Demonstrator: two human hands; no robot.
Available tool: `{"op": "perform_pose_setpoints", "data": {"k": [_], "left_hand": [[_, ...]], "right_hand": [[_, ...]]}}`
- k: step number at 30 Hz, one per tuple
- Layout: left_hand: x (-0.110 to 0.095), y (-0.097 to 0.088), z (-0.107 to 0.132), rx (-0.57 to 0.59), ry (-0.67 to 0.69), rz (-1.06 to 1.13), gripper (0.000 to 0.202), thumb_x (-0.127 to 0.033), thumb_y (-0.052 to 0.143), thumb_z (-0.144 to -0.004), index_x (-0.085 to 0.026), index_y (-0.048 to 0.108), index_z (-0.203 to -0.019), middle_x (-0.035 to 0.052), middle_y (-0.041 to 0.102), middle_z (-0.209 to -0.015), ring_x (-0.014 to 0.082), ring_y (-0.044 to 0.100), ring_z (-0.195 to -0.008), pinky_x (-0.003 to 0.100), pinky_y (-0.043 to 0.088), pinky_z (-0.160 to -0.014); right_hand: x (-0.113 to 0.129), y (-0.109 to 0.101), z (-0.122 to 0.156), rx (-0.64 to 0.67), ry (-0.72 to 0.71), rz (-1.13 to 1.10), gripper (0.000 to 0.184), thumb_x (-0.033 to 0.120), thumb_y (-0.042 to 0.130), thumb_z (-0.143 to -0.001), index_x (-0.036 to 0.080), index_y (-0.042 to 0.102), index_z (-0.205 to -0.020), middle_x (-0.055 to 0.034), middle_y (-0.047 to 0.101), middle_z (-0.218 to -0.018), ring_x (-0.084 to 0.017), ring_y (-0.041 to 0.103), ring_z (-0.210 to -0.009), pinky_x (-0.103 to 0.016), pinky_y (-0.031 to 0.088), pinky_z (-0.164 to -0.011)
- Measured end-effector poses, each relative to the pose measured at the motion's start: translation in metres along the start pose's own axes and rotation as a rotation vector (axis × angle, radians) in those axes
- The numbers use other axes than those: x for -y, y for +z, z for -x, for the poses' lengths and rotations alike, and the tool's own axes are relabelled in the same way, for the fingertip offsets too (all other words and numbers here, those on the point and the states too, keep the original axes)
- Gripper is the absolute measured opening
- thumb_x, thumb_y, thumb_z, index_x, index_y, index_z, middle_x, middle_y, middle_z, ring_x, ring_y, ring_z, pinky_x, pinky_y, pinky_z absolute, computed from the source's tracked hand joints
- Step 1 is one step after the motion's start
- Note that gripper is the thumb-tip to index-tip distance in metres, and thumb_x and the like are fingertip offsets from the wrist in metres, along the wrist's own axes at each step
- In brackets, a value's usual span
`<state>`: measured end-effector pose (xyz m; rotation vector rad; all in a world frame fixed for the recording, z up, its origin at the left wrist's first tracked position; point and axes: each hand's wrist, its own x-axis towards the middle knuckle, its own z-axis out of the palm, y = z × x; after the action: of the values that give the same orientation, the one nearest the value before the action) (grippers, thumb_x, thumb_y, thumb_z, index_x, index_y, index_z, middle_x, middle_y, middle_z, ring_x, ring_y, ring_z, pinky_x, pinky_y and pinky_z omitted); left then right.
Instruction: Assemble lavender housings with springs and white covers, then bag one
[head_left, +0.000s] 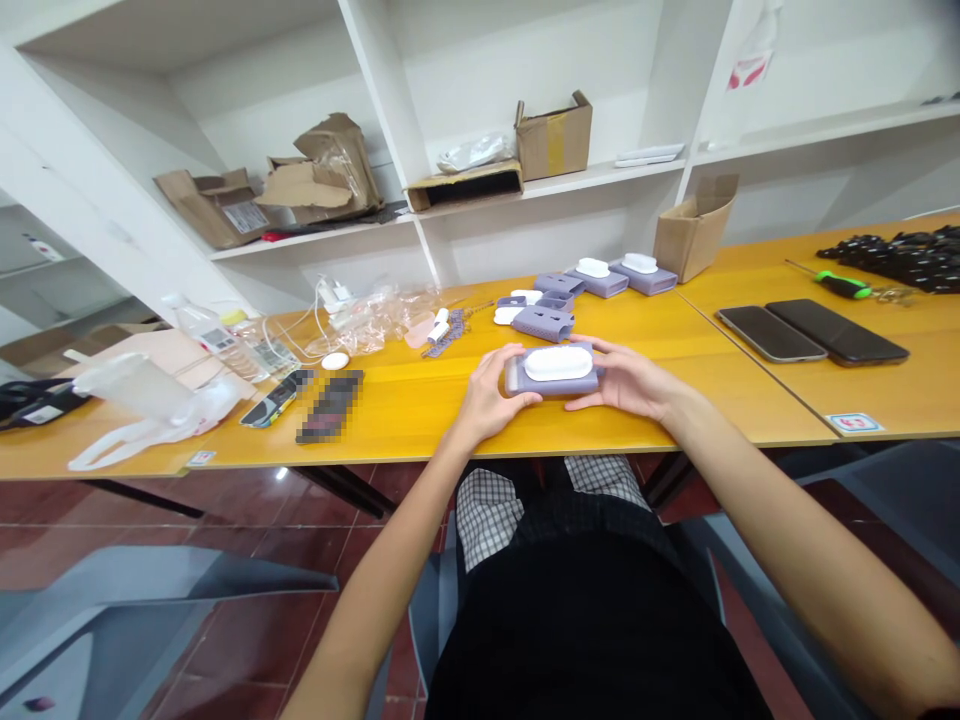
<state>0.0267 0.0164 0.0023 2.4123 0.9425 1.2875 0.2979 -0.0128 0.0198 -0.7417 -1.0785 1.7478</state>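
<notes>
A purple plastic housing [540,385] with a white oval piece [559,363] on its upper face rests at the table's front edge. My left hand [491,398] closes round its left end, thumb in front and fingers behind. Round the right end curls my right hand [626,378], gripping it in the same way. Just beyond lie loose purple shells [543,323] and small white parts. Farther back are two more purple housings [602,284] [646,278], each with a white oval piece on top.
A cardboard box [694,235] stands behind the housings. To the right lie two dark phones [836,332] and a green-handled screwdriver [844,285]. Plastic bottles [202,325], a white bag [150,405], cables and clear wrap crowd the left. White shelves rise behind the table.
</notes>
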Motion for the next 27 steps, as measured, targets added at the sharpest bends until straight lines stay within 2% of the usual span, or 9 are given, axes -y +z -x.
{"op": "perform_pose_setpoints", "data": {"k": [4,9,15,20,27], "left_hand": [[0.003,0.0,0.0,-0.001,0.035,0.014,0.068,-0.031,0.092,-0.079,-0.026,0.058,-0.138,0.0141,0.064,-0.146,0.033,0.06,-0.138,0.058,0.048,-0.117],[0.005,0.0,0.0,0.035,0.112,-0.053,0.065,-0.028,0.092,-0.08,-0.026,0.059,-0.136,0.0139,0.064,-0.146,0.034,0.057,-0.141,0.061,0.046,-0.118],[0.007,0.001,0.001,0.041,0.14,-0.075,0.067,-0.022,0.092,-0.079,-0.026,0.058,-0.137,0.0137,0.063,-0.147,0.0333,0.056,-0.142,0.061,0.046,-0.119],[0.009,-0.002,0.002,0.067,0.113,-0.093,0.072,-0.02,0.092,-0.078,-0.027,0.056,-0.14,0.0124,0.064,-0.145,0.0329,0.057,-0.14,0.059,0.046,-0.119],[0.006,-0.006,0.004,0.121,-0.02,-0.094,0.076,-0.023,0.093,-0.076,-0.029,0.055,-0.143,0.0109,0.064,-0.144,0.0332,0.059,-0.137,0.058,0.046,-0.119]], "right_hand": [[0.004,0.002,0.003,0.035,0.024,-0.073,0.045,0.023,0.062,-0.096,0.03,0.058,-0.14,-0.0113,0.065,-0.147,-0.035,0.071,-0.12,-0.072,0.063,-0.093],[0.001,-0.002,0.001,0.03,-0.007,-0.041,0.047,0.018,0.068,-0.094,0.028,0.06,-0.139,-0.0112,0.065,-0.147,-0.034,0.073,-0.118,-0.067,0.065,-0.094],[-0.004,-0.001,0.0,0.008,-0.051,-0.03,0.046,0.016,0.075,-0.09,0.026,0.066,-0.134,-0.0122,0.069,-0.14,-0.033,0.074,-0.114,-0.063,0.068,-0.092],[-0.011,0.002,-0.005,-0.036,-0.097,0.02,0.047,0.015,0.081,-0.083,0.025,0.068,-0.128,-0.0103,0.073,-0.123,-0.029,0.077,-0.1,-0.064,0.068,-0.088],[-0.015,0.003,-0.007,-0.104,-0.109,0.092,0.043,0.021,0.081,-0.083,0.028,0.068,-0.123,-0.0067,0.073,-0.112,-0.024,0.076,-0.084,-0.064,0.07,-0.081]]}}
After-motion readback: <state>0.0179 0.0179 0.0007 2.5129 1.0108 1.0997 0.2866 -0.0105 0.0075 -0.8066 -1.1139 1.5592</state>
